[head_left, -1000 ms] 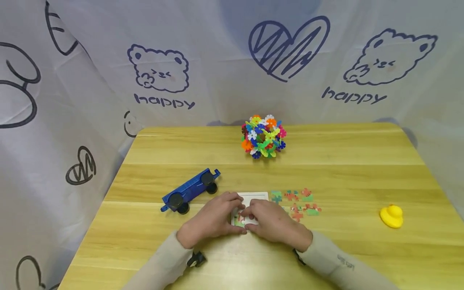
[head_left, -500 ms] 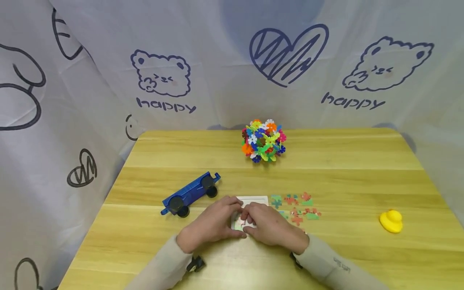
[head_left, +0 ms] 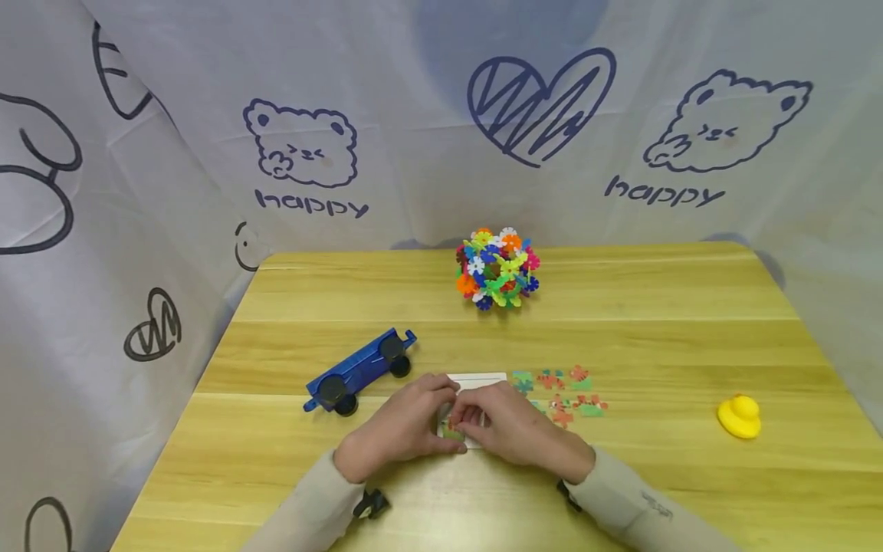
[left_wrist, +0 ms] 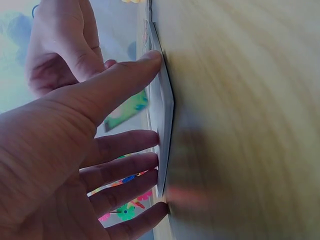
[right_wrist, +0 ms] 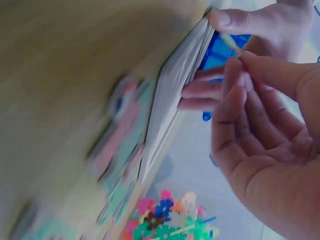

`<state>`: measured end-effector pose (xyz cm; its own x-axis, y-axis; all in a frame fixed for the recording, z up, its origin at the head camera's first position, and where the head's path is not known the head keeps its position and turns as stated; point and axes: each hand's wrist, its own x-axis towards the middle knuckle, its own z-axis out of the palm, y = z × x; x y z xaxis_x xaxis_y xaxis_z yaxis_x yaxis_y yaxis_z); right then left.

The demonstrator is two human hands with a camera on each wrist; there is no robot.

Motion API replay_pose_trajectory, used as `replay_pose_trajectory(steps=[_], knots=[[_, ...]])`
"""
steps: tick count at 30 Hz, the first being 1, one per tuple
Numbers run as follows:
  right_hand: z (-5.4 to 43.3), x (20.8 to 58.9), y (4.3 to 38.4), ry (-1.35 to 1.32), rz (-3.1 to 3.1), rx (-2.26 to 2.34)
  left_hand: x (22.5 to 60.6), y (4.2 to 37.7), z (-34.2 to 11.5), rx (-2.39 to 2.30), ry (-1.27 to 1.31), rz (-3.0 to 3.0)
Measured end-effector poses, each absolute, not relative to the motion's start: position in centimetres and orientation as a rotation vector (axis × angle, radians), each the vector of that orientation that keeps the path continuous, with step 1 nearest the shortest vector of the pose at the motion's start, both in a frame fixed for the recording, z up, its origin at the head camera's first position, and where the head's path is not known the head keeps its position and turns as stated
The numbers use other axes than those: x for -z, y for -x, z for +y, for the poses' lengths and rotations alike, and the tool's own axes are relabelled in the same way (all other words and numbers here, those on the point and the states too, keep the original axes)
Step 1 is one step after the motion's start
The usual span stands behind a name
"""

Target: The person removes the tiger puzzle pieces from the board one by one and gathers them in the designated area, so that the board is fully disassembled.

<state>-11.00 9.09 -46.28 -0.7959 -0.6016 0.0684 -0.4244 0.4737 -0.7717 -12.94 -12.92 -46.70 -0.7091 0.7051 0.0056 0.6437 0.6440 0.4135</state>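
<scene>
My left hand [head_left: 400,418] holds a white puzzle tray [head_left: 483,377] at its left side. In the left wrist view its thumb lies on one tray edge, while its fairly straight fingers touch the tray farther along. My right hand [head_left: 513,422] pinches a small green puzzle piece [left_wrist: 127,111] between thumb and forefinger. That piece is tilted and raised above the tray's lower left part. In the right wrist view the piece shows only as a thin edge, and the tray [right_wrist: 172,95] surface looks plain white. My hands hide part of the tray in the head view.
Several loose puzzle pieces [head_left: 552,378] lie right of the tray. A blue toy wagon [head_left: 359,372] is at the left, wheels facing me. A colourful ball of plastic flower discs [head_left: 498,268] stands toward the back. A yellow rubber duck [head_left: 740,416] sits far right on the wooden table [head_left: 641,307].
My right fingertips have shifted slightly left over the tray, and the pinched puzzle piece now shows at a different tilt. The left hand stays nearly in place on the tray.
</scene>
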Motion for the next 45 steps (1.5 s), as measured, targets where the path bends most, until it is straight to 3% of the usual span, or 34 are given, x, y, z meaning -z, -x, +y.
replay_pose_trajectory(steps=[27,45], knots=[[22.8,44.3,7.3,0.491,2.702,1.318,46.4,13.1,-12.6,-0.549,-1.065,2.680],[26.4,46.3,6.5,0.320,2.669,1.204,46.5,13.0,-12.8,-0.567,-1.047,2.683]])
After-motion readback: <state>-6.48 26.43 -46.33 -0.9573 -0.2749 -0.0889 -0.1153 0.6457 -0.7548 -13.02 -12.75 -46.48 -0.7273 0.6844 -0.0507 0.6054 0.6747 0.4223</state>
